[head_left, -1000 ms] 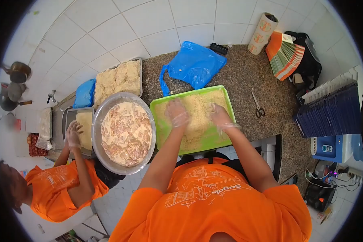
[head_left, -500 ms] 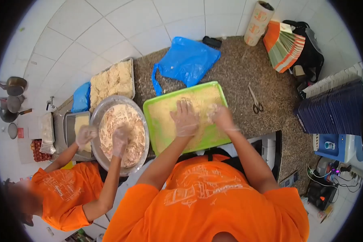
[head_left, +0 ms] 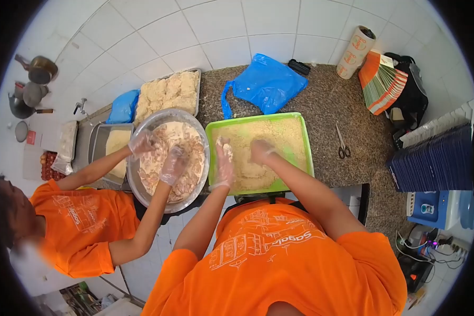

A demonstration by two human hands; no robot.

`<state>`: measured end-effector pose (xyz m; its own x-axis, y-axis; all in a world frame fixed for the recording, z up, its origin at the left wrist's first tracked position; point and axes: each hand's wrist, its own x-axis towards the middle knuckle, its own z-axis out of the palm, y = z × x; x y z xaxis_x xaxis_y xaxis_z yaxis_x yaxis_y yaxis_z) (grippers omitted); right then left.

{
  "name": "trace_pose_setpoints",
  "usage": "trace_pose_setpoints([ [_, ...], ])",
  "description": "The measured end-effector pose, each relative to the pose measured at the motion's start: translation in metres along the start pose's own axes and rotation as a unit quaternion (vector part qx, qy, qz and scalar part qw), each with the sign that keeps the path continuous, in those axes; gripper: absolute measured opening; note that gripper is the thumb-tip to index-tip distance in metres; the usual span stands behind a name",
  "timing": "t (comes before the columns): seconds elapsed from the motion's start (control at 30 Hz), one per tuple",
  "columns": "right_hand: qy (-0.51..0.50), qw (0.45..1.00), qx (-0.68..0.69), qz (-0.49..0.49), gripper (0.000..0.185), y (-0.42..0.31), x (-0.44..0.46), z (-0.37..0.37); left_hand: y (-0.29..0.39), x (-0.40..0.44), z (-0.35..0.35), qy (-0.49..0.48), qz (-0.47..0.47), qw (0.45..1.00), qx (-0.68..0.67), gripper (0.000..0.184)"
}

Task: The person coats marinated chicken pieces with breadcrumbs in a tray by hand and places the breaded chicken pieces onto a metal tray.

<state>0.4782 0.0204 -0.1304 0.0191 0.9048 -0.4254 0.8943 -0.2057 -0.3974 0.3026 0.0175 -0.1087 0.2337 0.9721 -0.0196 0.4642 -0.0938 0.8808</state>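
Observation:
A green tray with a layer of pale breadcrumbs lies on the counter in front of me. My left hand, in a clear glove, is at the tray's left side, turned on edge with its fingers stretched out and crumbs stuck to them. My right hand, also gloved, is down in the crumbs near the middle of the tray; its fingers are blurred and partly hidden. I cannot make out any piece of food in either hand.
To the left, a co-worker's gloved hands are in a metal bowl of raw meat in pale batter. Behind it stands a tray of breaded pieces. A blue plastic bag, scissors and a plastic wrap roll lie on the granite counter.
My left hand has shifted to the tray's left side and turned on edge. My right hand has moved inward from the right side into the crumbs. The camera view has shifted slightly.

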Motion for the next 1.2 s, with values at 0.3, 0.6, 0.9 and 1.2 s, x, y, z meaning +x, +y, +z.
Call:
trace_pose_setpoints([
  [0.3, -0.079, 0.983, 0.096, -0.135, 0.047, 0.019, -0.012, -0.013, -0.043, -0.054, -0.044, -0.081, 0.043, 0.994, -0.061, 0.057],
  [0.6, 0.077, 0.947, 0.272, -0.153, 0.032, 0.029, -0.067, -0.072, -0.010, -0.057, -0.069, -0.103, -0.087, 0.958, -0.251, 0.073],
  [0.9, -0.088, 0.763, 0.640, 0.020, 0.028, 0.032, 0.038, -0.068, 0.019, -0.050, -0.126, 0.010, -0.196, 0.854, -0.482, 0.069],
  [1.2, -0.051, 0.948, 0.288, -0.125, 0.031, -0.192, 0.229, -0.202, -0.007, -0.077, -0.207, 0.106, -0.209, 0.799, -0.554, 0.067],
])
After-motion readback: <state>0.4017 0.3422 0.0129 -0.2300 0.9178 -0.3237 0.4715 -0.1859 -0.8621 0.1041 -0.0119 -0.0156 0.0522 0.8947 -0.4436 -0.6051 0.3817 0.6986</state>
